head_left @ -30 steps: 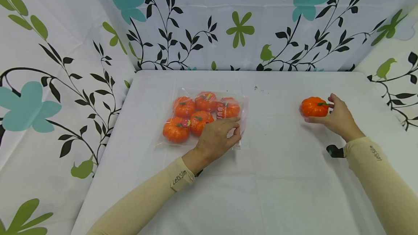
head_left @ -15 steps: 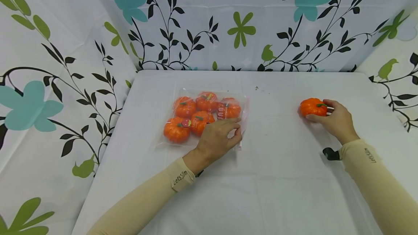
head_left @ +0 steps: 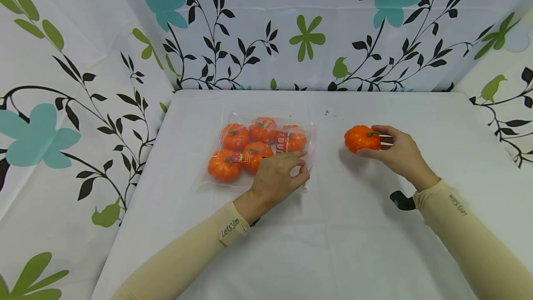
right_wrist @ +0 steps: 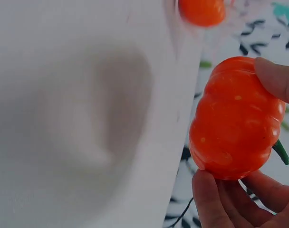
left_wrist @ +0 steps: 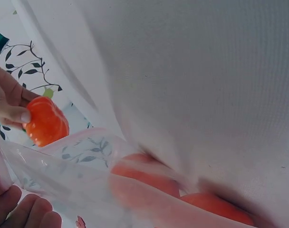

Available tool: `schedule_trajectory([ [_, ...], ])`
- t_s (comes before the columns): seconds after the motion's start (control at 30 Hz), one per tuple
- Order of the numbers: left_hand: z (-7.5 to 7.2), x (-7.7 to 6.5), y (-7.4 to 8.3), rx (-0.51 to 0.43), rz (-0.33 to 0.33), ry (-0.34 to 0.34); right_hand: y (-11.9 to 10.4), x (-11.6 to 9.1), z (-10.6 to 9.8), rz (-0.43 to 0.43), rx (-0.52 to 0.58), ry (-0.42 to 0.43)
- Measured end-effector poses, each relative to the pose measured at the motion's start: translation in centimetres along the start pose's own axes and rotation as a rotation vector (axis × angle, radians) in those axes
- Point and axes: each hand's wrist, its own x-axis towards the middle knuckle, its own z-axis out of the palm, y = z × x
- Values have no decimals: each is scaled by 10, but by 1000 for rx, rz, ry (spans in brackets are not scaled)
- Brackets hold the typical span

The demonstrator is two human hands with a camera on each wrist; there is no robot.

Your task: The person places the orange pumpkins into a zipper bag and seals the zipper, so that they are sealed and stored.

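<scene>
A clear plastic bag (head_left: 270, 190) with a pink edge lies left of the table's middle, with several small orange pumpkins (head_left: 225, 166) inside. My left hand (head_left: 276, 177) pinches the bag near its right edge. The left wrist view shows the bag's mouth (left_wrist: 82, 135) standing partly apart, the left fingers (left_wrist: 25, 211) at its rim. Between thumb and fingers, my right hand (head_left: 401, 154) holds another small orange pumpkin (head_left: 361, 139) with a green stem. That pumpkin (right_wrist: 237, 118) is raised off the table, right of the bag and apart from it.
The white-covered table (head_left: 333, 244) stands against a white curtain (head_left: 258, 8) with leaf and flower prints. Some tiny specks (head_left: 326, 113) lie near the table's back edge. A dark wrist device (head_left: 402, 201) sticks out by the right sleeve.
The right hand has lifted the pumpkin off the table's right side and carried it left toward the bag. The left hand and the bag have stayed in place.
</scene>
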Motion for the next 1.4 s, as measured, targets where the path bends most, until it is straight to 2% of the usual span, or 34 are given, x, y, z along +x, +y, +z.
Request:
schedule_trajectory([
  [0.17,0,1,1,3,1,5,-25,-9,20,-99,23,-58],
  [0.37,0,1,2,71,30,-5,-46,-13,42,-144,29,-129],
  [0.93,1,0,8,184,109,49,-64,-5,90,-216,136,-291],
  [1.03,2,-1,10,203,123,55,-67,-4,97,-262,134,-298],
  [1.17,3,-2,13,228,144,66,-69,-3,107,-328,149,-268],
  [1.3,3,-2,15,235,159,67,-73,-3,114,-344,137,-226],
  [1.4,4,-3,16,235,169,73,-75,-2,118,-357,83,-195],
])
